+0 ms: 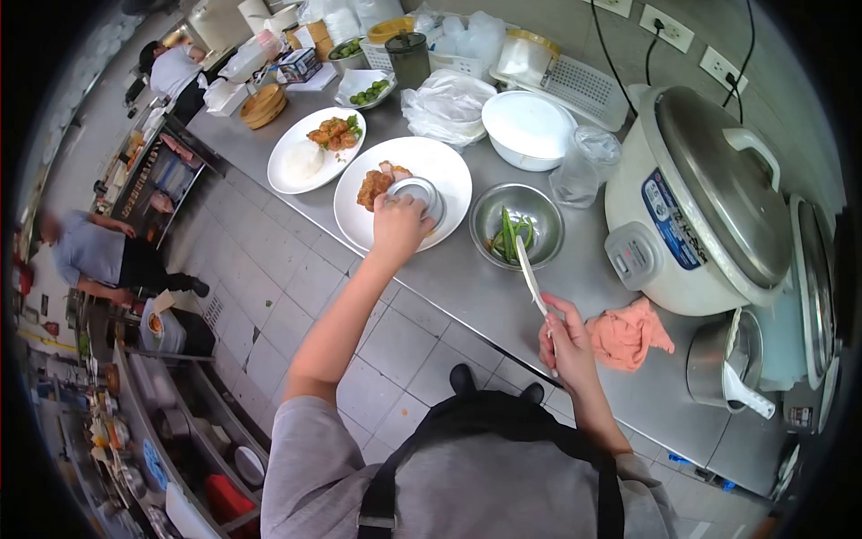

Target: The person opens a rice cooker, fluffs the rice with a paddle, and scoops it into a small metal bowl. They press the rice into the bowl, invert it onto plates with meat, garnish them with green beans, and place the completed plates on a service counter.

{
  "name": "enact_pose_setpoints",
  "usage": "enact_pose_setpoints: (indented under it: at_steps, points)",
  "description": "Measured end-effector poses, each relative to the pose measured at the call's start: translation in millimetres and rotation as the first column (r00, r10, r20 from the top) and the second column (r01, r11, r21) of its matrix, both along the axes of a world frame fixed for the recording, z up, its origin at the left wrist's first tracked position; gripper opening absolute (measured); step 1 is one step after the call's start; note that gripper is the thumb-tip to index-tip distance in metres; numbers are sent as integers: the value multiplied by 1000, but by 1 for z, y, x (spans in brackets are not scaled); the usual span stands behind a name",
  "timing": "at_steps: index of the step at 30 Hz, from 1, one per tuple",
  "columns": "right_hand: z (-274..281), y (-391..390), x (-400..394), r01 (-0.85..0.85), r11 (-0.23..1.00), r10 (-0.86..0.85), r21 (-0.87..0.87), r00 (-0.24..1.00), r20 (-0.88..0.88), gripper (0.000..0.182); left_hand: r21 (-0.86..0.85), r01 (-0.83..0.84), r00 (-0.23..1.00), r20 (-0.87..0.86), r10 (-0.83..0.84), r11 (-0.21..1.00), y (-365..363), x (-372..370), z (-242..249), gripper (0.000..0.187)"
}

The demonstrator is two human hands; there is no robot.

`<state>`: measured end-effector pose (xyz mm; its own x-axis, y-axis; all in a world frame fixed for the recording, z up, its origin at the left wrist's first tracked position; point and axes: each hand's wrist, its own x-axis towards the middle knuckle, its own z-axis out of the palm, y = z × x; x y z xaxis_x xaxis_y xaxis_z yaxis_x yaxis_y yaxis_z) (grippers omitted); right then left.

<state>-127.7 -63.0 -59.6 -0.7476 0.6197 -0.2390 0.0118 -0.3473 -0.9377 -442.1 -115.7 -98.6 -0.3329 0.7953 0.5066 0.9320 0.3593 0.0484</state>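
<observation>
My left hand (401, 225) is closed on the rim of a small round metal cup (420, 187), held over a white oval plate (451, 171). Beside the cup on that plate lie browned fried pieces (374, 187). In my right hand (569, 346) are slim pale tongs (531, 280), their tips down in a steel mixing bowl (554, 202). Long green vegetable pieces (509, 235) sit in this bowl, right at the tong tips. A second white plate (285, 171), farther along the counter, carries a mound of white rice (303, 160) and glazed fried pieces (336, 135).
A large rice cooker (646, 229) stands on the right, with an orange cloth (630, 334) and a steel pot (709, 359) near it. Behind the plates are a lidded white bowl (528, 126) and plastic bags (446, 103). Other people (94, 251) stand across the aisle.
</observation>
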Motion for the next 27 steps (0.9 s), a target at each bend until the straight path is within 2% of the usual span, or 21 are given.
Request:
enact_pose_setpoints:
  at_steps: [2, 4, 6, 7, 8, 9, 10, 11, 12, 13, 14, 15, 16, 18, 20, 22, 23, 24, 25, 26, 27]
  points:
    - [0, -7, 7, 50, 999, -50, -6, 999, -12, 30, 15, 21, 1000, 18, -21, 1000, 1, -3, 8, 25]
    - [-2, -13, 21, 114, 993, -114, -8, 993, -2, 30, -294, -20, 987, 149, 66, 956, 6, -15, 24, 27]
    - [-6, -17, 39, 210, 978, -210, -11, 978, 14, 30, -357, 24, 905, 404, 132, 934, 10, -39, 32, 36]
    - [-9, -18, 48, 216, 976, -216, -16, 976, 3, 30, -383, 108, 877, 472, 94, 918, 11, -53, 35, 39]
    - [-11, -18, 62, 250, 968, -250, -17, 968, -7, 31, -273, 101, 877, 478, 44, 957, 10, -44, 54, 36]
    - [-13, -18, 73, 318, 948, -318, 3, 948, 20, 33, -362, 125, 897, 440, 51, 924, 17, -53, 63, 33]
    - [-12, -17, 91, 435, 901, -435, 8, 900, 22, 33, -389, 118, 805, 576, 141, 914, 20, -38, 90, 33]
    - [-9, -17, 110, 479, 860, -501, 177, 858, 110, 35, -241, 136, 831, 555, 22, 961, 18, -49, 89, 35]
    - [-4, -14, 132, 472, 814, -553, 337, 807, 205, 38, -269, 147, 820, 572, 35, 952, 18, -32, 114, 35]
    - [6, -12, 156, 542, 653, -701, 529, 697, 152, 40, -256, 164, 810, 586, 18, 953, 16, -15, 133, 29]
    - [20, -11, 182, 552, 465, -807, 692, 586, 74, 42, -108, 303, 760, 627, -172, 947, 14, -2, 140, 22]
    - [30, -5, 208, 540, 304, -885, 784, 465, 23, 41, -87, 400, 790, 538, -295, 912, 12, 45, 166, 19]
    - [44, 2, 234, 495, 145, -936, 857, 349, -43, 41, -26, 457, 756, 539, -372, 889, 11, 86, 184, 19]
    - [84, 26, 283, -28, -68, -975, 997, 213, -61, 43, 12, 595, 717, 445, -537, 804, 16, 159, 211, 21]
    - [89, 67, 327, -486, -95, -992, 869, 120, -41, 37, 16, 703, 666, 334, -667, 711, 36, 235, 223, 21]
    - [100, 116, 342, -654, 306, -933, 692, -60, 356, 23, -13, 880, 456, 299, -838, 474, 65, 312, 227, 22]
    - [84, 146, 356, -791, 267, -928, 550, -56, 369, 12, -17, 908, 401, 325, -856, 419, 83, 352, 223, 21]
    - [82, 159, 362, -832, 223, -936, 508, -36, 351, 8, -20, 930, 350, 352, -868, 367, 103, 390, 214, 21]
    - [80, 176, 367, -797, 266, -910, 542, -21, 415, 13, -33, 948, 309, 329, -892, 316, 128, 420, 199, 21]
    - [76, 180, 380, -717, 18, -921, 697, 259, 291, 15, -50, 961, 274, 303, -913, 272, 152, 448, 183, 21]
    - [80, 180, 385, -555, -99, -892, 826, 418, 174, 16, -153, 933, 358, 318, -878, 325, 170, 473, 174, 20]
